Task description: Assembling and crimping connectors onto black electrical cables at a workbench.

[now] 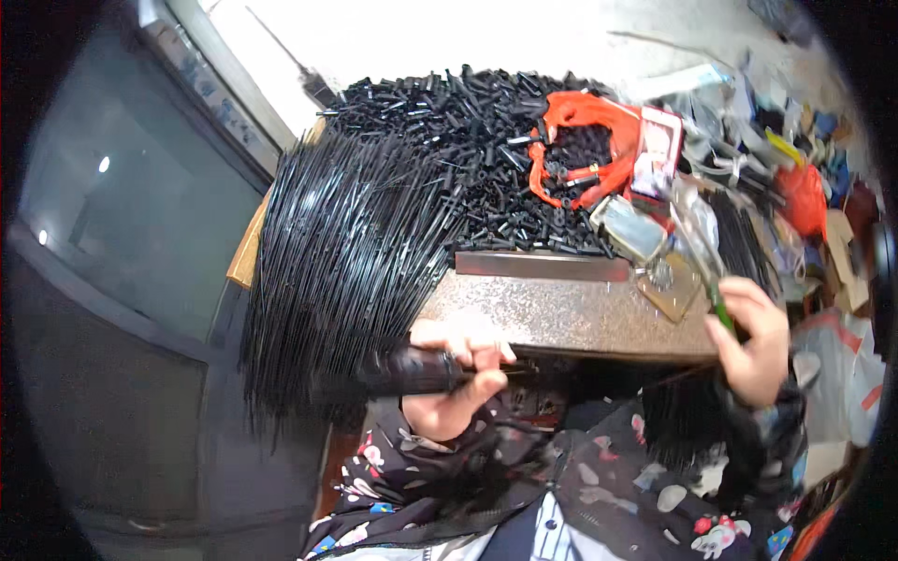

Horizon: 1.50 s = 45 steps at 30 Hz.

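Note:
My left hand (441, 409) is closed round a black cylindrical bundle (412, 371) near the table's front edge, its thumb lying across one end. The exact kind of this bundle is blurred. My right hand (760, 351) grips a slim tool with a green handle (718, 304) at the table's right side. Its pale upper end is smeared by motion and hard to tell from the clear plastic behind it. On the left lies a thick spread of long, thin black strands (346, 243). Behind them is a heap of short black tubular pieces (421, 103).
A flat metal bar (543, 266) borders the heap on the worn tabletop (524, 313). A red-orange plastic bag (622, 122), a phone (658, 154) and a clear container (631, 227) lie farther right. Mixed clutter fills the far right; a dark glossy panel (122, 215) stands left.

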Tool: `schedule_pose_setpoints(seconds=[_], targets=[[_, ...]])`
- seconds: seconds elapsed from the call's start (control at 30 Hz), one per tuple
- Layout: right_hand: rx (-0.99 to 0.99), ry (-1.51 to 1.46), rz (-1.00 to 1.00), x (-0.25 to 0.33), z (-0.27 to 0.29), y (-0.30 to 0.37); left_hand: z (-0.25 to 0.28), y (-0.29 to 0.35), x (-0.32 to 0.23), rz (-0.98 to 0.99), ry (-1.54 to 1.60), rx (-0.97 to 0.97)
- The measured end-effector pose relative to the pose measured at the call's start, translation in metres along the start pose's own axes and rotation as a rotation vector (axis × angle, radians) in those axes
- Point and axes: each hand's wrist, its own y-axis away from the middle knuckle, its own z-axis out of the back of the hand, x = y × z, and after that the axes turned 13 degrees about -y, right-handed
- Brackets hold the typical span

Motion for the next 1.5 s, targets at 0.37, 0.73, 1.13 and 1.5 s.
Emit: schedule_pose_setpoints(seconds=[0.37, 0.73, 1.13, 1.5], targets=[[-0.104, -0.550, 0.119, 0.045, -0.080, 0.008, -0.037, -0.009, -0.012, 0.364, -0.274, 0.044], [-0.138, -0.620, 0.130, 0.059, -0.107, 0.006, -0.043, -0.004, -0.021, 0.407, -0.134, 0.072], [-0.159, -0.532, 0.250, 0.052, -0.117, 0.009, -0.043, 0.009, -0.013, 0.357, -0.373, 0.017], [0.135, -0.346, 0.404, 0.022, -0.054, 0.023, -0.011, 0.007, -0.007, 0.386, -0.406, -0.109]])
